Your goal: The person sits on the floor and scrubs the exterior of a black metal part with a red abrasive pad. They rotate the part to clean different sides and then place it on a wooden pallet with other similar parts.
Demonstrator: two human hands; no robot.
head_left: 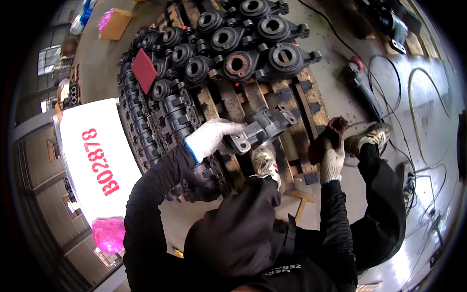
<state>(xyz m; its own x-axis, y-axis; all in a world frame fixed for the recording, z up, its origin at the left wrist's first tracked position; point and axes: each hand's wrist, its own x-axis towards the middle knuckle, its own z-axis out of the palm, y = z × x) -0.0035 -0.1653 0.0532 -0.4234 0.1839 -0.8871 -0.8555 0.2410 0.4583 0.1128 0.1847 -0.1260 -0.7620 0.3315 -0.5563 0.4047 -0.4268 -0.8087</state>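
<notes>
My left hand (pixel 212 136), in a white knitted glove with a blue cuff, is closed on the left end of a dark metal casting (pixel 265 125). The casting has lugs with holes at both ends and lies over the slats of a wooden pallet (pixel 234 101). Off to the right, apart from the casting, my gloved right hand (pixel 333 161) grips a crumpled dark red pad (pixel 334 131). A flat red pad (pixel 144 71) of similar colour leans on the castings at the left.
Rows of black ring-ended castings (pixel 226 39) fill the pallet's far side. More castings (pixel 176 113) line its left. An angle grinder (pixel 362 90) and cables lie on the floor at right. A white box (pixel 95 160) stands left, near a pink plastic bundle (pixel 108 235).
</notes>
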